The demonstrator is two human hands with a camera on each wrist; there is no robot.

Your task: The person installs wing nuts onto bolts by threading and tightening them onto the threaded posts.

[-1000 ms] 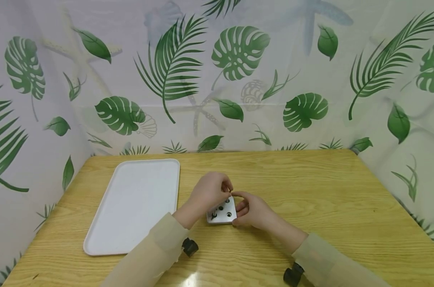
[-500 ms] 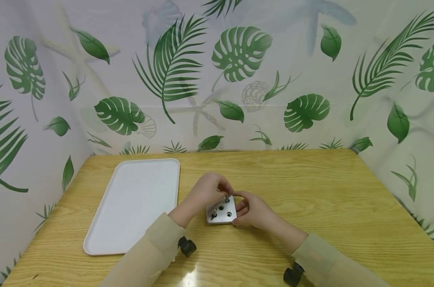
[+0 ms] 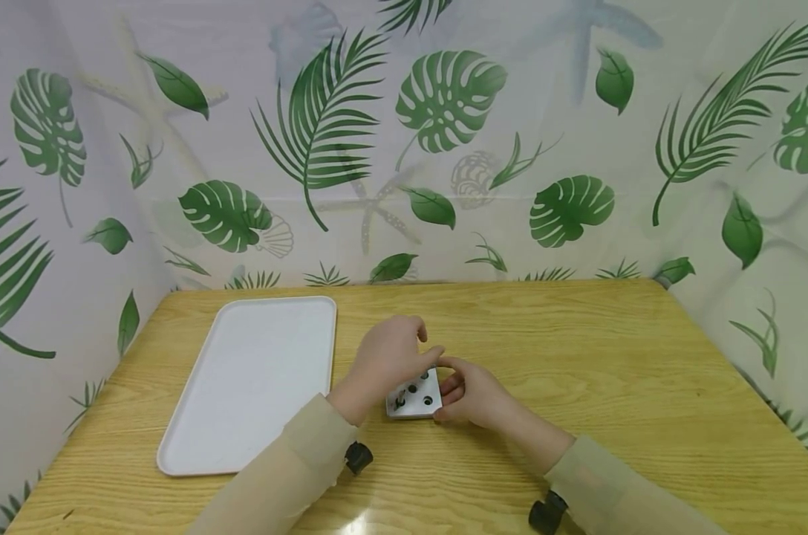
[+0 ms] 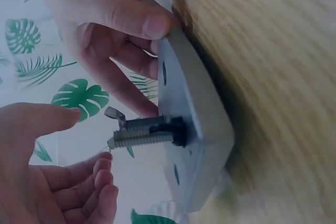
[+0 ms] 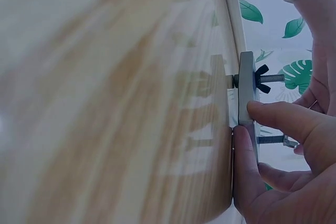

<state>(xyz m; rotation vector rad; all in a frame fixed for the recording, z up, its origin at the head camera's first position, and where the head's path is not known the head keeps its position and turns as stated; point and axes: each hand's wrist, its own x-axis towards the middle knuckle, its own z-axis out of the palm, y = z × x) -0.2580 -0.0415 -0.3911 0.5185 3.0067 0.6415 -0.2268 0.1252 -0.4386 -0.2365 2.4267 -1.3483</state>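
A silver metal plate (image 3: pixel 414 402) with several holes lies low over the wooden table, and two threaded bolts (image 4: pixel 137 138) stand up out of it. A black wing nut (image 5: pixel 262 79) sits low on one bolt, against the plate. Near the tip of the other bolt is a silver wing nut (image 4: pixel 113 113). My right hand (image 3: pixel 474 394) grips the plate's right edge, thumb on the near side. Over the plate's far part hovers my left hand (image 3: pixel 392 355), thumb and fingers spread apart around the bolt tips with nothing between them. In the head view it hides the plate's far left part.
A white tray (image 3: pixel 257 371) lies on the table (image 3: pixel 564 334) left of the plate, with my left forearm crossing its near right corner. Behind stands a leaf-patterned cloth backdrop (image 3: pixel 350 245). Black wrist cameras (image 3: pixel 546 513) sit at both cuffs.
My left hand's fingers were closed together at the far bolt; they drew back slightly, then moved forward again and now spread open. The right hand and plate have stayed in place.
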